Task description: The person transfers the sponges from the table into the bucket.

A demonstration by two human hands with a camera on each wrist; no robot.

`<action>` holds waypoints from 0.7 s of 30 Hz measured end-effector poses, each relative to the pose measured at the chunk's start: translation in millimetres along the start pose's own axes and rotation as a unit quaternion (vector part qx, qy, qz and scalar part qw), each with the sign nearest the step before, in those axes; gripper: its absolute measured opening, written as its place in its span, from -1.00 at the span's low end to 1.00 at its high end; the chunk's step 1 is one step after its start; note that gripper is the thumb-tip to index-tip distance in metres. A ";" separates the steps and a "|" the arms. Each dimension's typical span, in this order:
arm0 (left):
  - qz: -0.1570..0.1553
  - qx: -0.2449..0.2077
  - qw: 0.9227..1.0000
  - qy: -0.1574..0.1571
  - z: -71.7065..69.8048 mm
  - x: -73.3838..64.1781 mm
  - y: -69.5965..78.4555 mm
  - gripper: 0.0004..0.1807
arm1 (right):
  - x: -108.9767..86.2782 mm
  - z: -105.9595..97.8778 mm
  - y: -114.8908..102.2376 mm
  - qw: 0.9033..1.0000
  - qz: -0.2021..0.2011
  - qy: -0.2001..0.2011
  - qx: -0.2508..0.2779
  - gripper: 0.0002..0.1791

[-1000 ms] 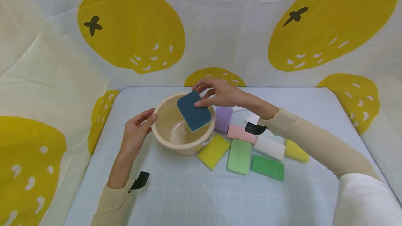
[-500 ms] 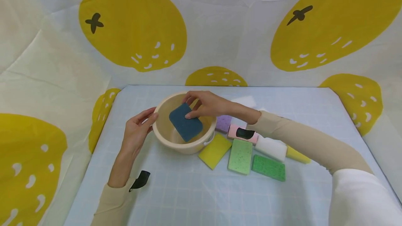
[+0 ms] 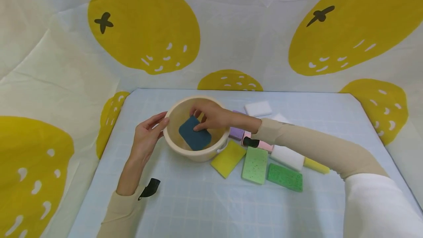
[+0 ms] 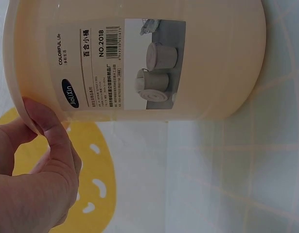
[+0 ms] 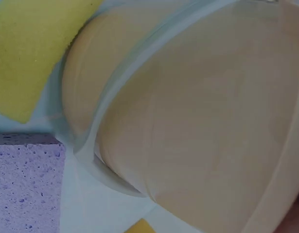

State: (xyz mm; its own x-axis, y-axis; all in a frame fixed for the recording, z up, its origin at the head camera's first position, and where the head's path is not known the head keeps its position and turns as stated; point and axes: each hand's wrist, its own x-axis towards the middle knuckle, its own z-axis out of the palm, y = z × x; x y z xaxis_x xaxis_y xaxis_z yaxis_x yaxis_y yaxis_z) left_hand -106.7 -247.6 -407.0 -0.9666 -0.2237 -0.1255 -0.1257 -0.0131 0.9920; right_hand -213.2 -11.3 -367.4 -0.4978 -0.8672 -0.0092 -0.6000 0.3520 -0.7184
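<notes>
A cream plastic bucket [image 3: 195, 155] stands on the table at centre-left in the head view. My left hand [image 3: 147, 139] pinches its rim at the left; the left wrist view shows thumb and fingers on the rim beside a printed label [image 4: 115, 65]. Inside the bucket's mouth, my right hand [image 3: 213, 116] pinches a dark blue sponge [image 3: 195, 135], tilted, by its upper edge. Whether the sponge touches the bottom I cannot tell. In the right wrist view the bucket wall and its pale handle [image 5: 110, 87] fill most of the picture and hide the sponge.
Right of the bucket lie several sponges: yellow [image 3: 228, 159], light green [image 3: 255, 165], green [image 3: 285, 177], purple [image 5: 27, 187] and pink [image 3: 265, 146]. White blocks [image 3: 258, 108] and another yellow sponge [image 3: 316, 165] lie farther right, partly under my right forearm. Fruit-printed cloth walls the table.
My right hand has moved left and down, lowering the blue sponge from above the bucket's right side into its mouth. The left hand keeps its place on the rim.
</notes>
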 end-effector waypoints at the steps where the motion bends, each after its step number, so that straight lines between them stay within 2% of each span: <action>1: 0.000 0.002 1.000 0.000 0.3 0.0 -0.1 -0.40 | 1.2 1.1 0.4 1.000 0.004 -0.007 -0.014 -0.52; 5: -0.003 0.003 1.000 0.002 1.1 -0.4 -0.4 -0.41 | 6.1 6.4 0.9 0.997 0.023 -0.035 -0.064 -0.53; 9: -0.007 -0.006 1.000 0.003 1.4 -1.1 -0.8 -0.42 | 11.8 14.8 2.5 0.992 0.025 -0.061 -0.103 -0.52; 13: -0.009 -0.005 1.000 0.005 1.3 -1.6 -0.8 -0.42 | 16.4 21.5 0.4 0.988 0.038 -0.089 -0.121 -0.52; 17: -0.007 0.000 1.000 0.005 0.6 -1.3 -0.9 -0.41 | 19.6 27.0 1.9 0.983 0.044 -0.099 -0.146 -0.54; 21: -0.005 0.005 1.000 0.003 0.6 -1.2 -0.6 -0.40 | 20.1 30.3 2.3 0.975 0.072 -0.125 -0.168 -0.54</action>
State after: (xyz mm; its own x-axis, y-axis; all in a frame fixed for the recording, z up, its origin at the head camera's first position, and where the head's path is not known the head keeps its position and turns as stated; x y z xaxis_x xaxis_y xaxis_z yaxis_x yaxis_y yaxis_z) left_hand -105.7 -246.7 -407.4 -0.9639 -0.2287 -0.1362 -0.1387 -0.0050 0.9903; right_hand -205.6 -38.7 -390.4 -0.4486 -0.8445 -0.2925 -0.7281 0.5351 -0.4284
